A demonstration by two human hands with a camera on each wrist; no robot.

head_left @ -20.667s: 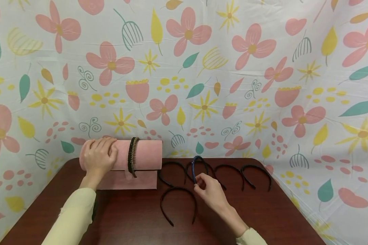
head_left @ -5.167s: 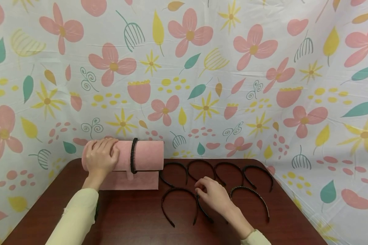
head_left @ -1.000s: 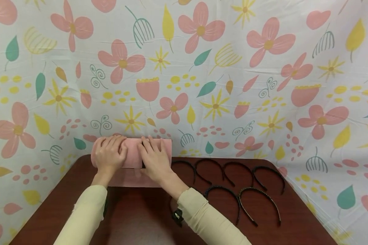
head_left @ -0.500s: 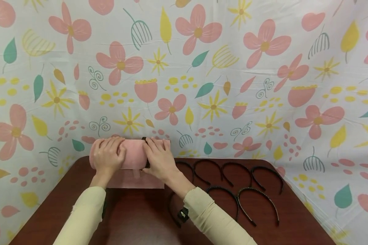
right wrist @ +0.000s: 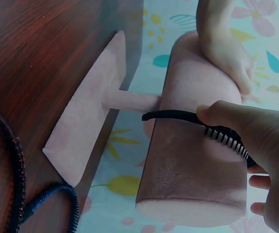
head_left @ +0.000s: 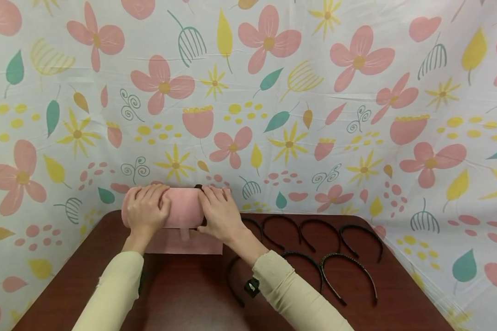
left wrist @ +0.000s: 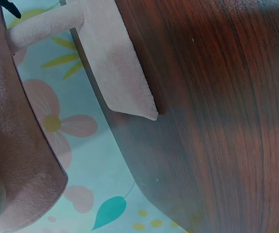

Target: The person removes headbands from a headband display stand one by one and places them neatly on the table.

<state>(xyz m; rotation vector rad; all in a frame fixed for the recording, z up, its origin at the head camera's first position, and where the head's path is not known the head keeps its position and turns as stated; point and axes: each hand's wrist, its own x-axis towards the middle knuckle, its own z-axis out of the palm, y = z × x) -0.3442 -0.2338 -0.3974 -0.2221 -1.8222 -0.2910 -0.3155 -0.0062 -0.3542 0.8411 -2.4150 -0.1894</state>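
Observation:
A pink plush headband stand [head_left: 182,207], a horizontal roll on a post and flat base, stands on the table at left. My left hand [head_left: 147,209] grips the roll's left end, fingers over the top. Round the roll, right of the post, sits a black toothed headband [right wrist: 173,114]. My right hand [head_left: 221,214] holds it, thumb on the near side and fingers over the far side, as the right wrist view shows. Most of this band is hidden by that hand in the head view. The left wrist view shows mainly the stand's base [left wrist: 115,63] and the roll's underside.
Several headbands lie on the dark wood table [head_left: 182,289] at right: a back row of black ones, and a front row with a blue one [head_left: 302,254] and a bronze-toned one [head_left: 349,257]. My right forearm passes over the front row. A floral cloth [head_left: 273,101] hangs behind.
Earlier, two headbands were on the roll and my right hand held a blue one at the table. Over the last second, my right hand has slid the black headband rightward along the roll.

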